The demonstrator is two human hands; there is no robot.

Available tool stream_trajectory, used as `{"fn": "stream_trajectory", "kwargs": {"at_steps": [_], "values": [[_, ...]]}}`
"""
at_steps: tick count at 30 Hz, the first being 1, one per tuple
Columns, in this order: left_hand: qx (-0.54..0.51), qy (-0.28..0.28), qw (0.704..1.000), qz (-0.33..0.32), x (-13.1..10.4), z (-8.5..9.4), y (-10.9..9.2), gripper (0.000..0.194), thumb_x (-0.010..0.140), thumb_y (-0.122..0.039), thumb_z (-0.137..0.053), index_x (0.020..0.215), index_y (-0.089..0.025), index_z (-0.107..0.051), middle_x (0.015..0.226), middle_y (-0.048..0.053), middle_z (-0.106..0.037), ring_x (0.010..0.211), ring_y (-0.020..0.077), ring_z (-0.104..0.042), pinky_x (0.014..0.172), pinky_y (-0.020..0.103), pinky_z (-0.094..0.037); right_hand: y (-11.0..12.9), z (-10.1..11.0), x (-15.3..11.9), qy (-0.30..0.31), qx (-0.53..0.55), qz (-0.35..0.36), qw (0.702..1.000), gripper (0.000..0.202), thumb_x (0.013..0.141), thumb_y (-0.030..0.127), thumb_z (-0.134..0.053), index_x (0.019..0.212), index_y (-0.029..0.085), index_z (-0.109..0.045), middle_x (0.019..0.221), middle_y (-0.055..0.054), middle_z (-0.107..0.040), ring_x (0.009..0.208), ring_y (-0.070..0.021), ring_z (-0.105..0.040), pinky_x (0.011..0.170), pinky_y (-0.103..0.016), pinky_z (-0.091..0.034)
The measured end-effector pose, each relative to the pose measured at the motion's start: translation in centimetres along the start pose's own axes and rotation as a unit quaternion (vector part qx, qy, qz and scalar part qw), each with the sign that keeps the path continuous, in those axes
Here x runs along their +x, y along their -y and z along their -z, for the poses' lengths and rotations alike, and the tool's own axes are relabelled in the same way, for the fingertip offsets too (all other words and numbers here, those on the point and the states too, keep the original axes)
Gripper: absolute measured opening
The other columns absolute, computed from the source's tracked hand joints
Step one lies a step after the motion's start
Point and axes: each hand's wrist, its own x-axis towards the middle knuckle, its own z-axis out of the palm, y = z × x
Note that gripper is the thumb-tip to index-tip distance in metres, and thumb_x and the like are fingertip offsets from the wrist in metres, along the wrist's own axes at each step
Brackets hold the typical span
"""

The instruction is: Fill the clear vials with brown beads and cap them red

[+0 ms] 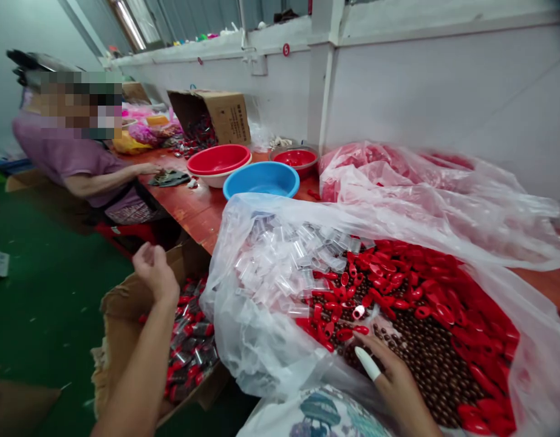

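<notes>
From my end of the feed, the left hand [156, 273] hangs half-curled over the near-left carton [111, 340]. I see nothing in it, but blur keeps me from telling whether it is open or closed on something small. The right hand [392, 373], a white fingertip cover [367, 363] on one finger, reaches into the plastic bag [243, 343] at near right; a fingertip meets a small red plastic piece [361, 329] — whether it grips, I can't tell.

As I judge it, a fair number are made up: the carton holds many clear-and-red pieces [202, 329]. Plenty is left loose in the bag — clear tubes [275, 261] on its left, red spoon-like parts [384, 266] to the far side and right, dark brown beads [426, 364] between and nearer. Beyond sit a blue basin [262, 180] and, farther left, a co-worker [86, 161] at the table [189, 212].
</notes>
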Motion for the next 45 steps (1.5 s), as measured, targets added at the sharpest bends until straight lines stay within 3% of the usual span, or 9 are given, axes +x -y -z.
{"fn": "stream_trajectory", "kwargs": {"at_steps": [2,4,6,8,12,16,23,29,45], "values": [[-0.061,-0.003,0.996,-0.063,-1.5,-1.6,-3.6,0.031,0.086,-0.034,-0.046,0.109,-0.015,-0.05,0.102,0.003,-0.058,0.092,0.017,-0.053,0.084,0.032,-0.044,0.0,0.0,0.2,-0.004,0.009,-0.01,1.0,0.04,0.074,0.015,-0.048,0.109,0.024,-0.064,0.115,-0.005,-0.064,0.111,-0.0239,-0.056,0.097,-0.043,-0.043],[-0.064,0.197,0.968,-0.144,-4.9,-3.8,-7.3,0.024,0.083,-0.035,-0.051,0.1,-0.019,-0.059,0.093,0.002,-0.061,0.084,0.0159,-0.056,0.081,0.029,-0.045,0.4,0.0,0.5,-0.004,0.023,-0.013,1.0,0.039,0.073,0.013,-0.046,0.104,0.024,-0.066,0.11,-0.005,-0.066,0.107,-0.0232,-0.059,0.094,-0.041,-0.046],[0.001,0.408,0.883,-0.233,-9.4,-6.4,-10.2,0.023,0.084,-0.034,-0.05,0.098,-0.022,-0.063,0.092,0.004,-0.061,0.085,0.0171,-0.056,0.08,0.028,-0.045,1.3,-0.1,0.8,0.002,0.034,-0.01,0.999,0.034,0.076,0.014,-0.046,0.102,0.024,-0.066,0.107,-0.006,-0.066,0.104,-0.0228,-0.06,0.093,-0.039,-0.046],[0.11,0.499,0.804,-0.303,-13.5,-9.1,-11.7,0.029,0.082,-0.035,-0.053,0.108,-0.025,-0.062,0.096,0.007,-0.059,0.092,0.0213,-0.054,0.08,0.031,-0.044,2.2,0.0,0.8,0.011,0.041,0.001,0.999,0.03,0.08,0.017,-0.046,0.101,0.023,-0.066,0.105,-0.007,-0.066,0.102,-0.0225,-0.06,0.092,-0.039,-0.046],[0.3,0.499,0.747,-0.32,-17.7,-13.3,-12.0,0.038,0.075,-0.039,-0.06,0.11,-0.023,-0.06,0.103,0.013,-0.053,0.098,0.0295,-0.05,0.075,0.036,-0.044,3.1,0.9,0.1,0.032,0.047,0.014,0.998,0.031,0.081,0.014,-0.045,0.102,0.025,-0.065,0.101,-0.006,-0.066,0.096,-0.0205,-0.06,0.086,-0.034,-0.047],[0.35,0.512,0.726,-0.296,-16.7,-15.1,-11.9,0.029,0.077,-0.032,-0.055,0.104,-0.022,-0.061,0.1,0.011,-0.053,0.087,0.0245,-0.056,0.07,0.032,-0.044,1.9,2.3,-1.8,0.0,0.039,-0.013,0.999,0.031,0.081,0.014,-0.045,0.103,0.025,-0.065,0.097,-0.005,-0.066,0.092,-0.0199,-0.061,0.082,-0.032,-0.048],[0.138,0.553,0.79,-0.226,-16.3,-13.7,-13.6,0.036,0.078,-0.025,-0.046,0.111,-0.018,-0.06,0.095,0.007,-0.06,0.086,0.0218,-0.058,0.079,0.033,-0.043,-1.0,4.9,-4.9,-0.112,0.042,-0.073,0.99,0.04,0.076,0.01,-0.042,0.106,0.024,-0.063,0.102,-0.005,-0.064,0.097,-0.0197,-0.058,0.086,-0.033,-0.046],[-0.034,0.703,0.709,-0.037,-24.8,-14.6,-13.6,0.034,0.072,-0.032,-0.059,0.103,-0.021,-0.067,0.095,0.005,-0.068,0.079,0.0206,-0.061,0.072,0.03,-0.046,-2.0,6.8,-5.1,-0.216,0.042,-0.098,0.971,0.038,0.076,0.013,-0.042,0.107,0.024,-0.062,0.107,-0.005,-0.063,0.102,-0.0207,-0.056,0.091,-0.037,-0.043],[-0.015,0.775,0.632,-0.02,-33.8,-20.6,-16.0,0.028,0.067,-0.024,-0.063,0.093,-0.015,-0.071,0.087,0.004,-0.071,0.079,0.0202,-0.063,0.077,0.029,-0.045,-2.9,7.9,-7.0,-0.298,0.075,-0.133,0.942,0.023,0.085,0.029,-0.049,0.103,0.024,-0.064,0.103,-0.005,-0.063,0.097,-0.0203,-0.057,0.089,-0.036,-0.043]]}}
